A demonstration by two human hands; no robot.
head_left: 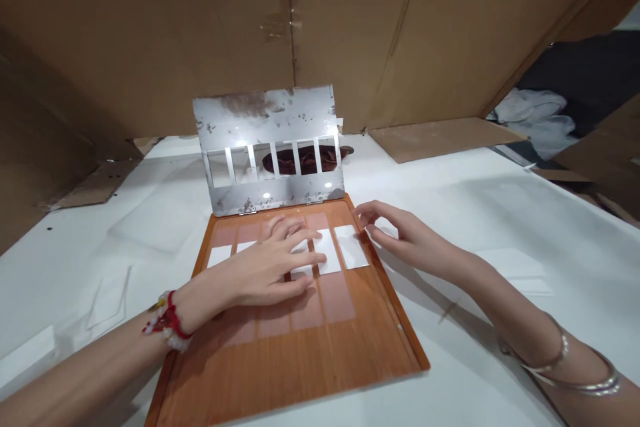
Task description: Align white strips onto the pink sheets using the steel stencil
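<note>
A brown wooden board (310, 373) with a raised rim lies before me. Hinged to its far edge, a stained metal frame (260, 113) with a row of rectangular windows stands up. Pinkish strips (337, 300) lie on the board, with white cards set in a row across them. My left hand (280, 263) rests over this row, fingers spread, touching a white card (329, 257) and hiding some others. At the board's right rim, my right hand (400, 230) has curved fingers apart, close to the rightmost white card (352, 247).
Behind the metal frame lies a dark reddish-brown object (310, 159). Cardboard walls (350, 33) enclose the white table (550, 227). White sheets (515, 270) lie at the right, and thin clear pieces (110, 297) at the left. A flat cardboard piece (445, 137) sits at the back right.
</note>
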